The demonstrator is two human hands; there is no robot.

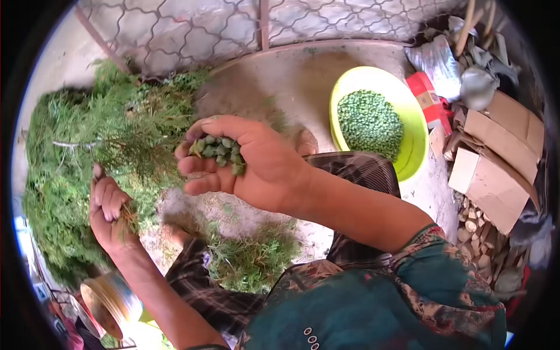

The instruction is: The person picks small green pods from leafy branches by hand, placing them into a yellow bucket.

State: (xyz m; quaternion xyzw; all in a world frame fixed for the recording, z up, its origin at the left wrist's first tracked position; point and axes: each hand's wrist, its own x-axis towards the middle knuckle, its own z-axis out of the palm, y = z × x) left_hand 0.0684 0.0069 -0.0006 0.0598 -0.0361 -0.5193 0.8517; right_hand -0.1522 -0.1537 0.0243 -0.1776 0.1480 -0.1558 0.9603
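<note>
My right hand point(262, 166) is raised in the middle of the view, palm turned inward. Its curled fingers cup a small heap of green seed cones point(219, 153). Lower on the left, my left hand point(109, 204) is closed on a conifer sprig point(131, 154), whose feathery green foliage spreads above the fingers. A bit of brownish foliage point(128, 220) shows beside that palm. Behind both hands lies a large pile of cut conifer branches point(55, 175). A yellow-green tub point(419, 125) to the right holds many green cones point(368, 122).
Smaller cuttings point(254, 254) lie on the ground between my legs. A wire mesh fence point(204, 29) runs along the back. Cardboard point(496, 186), chopped wood point(471, 224) and a red packet point(429, 100) crowd the right side. A tipped container point(108, 303) stands at lower left.
</note>
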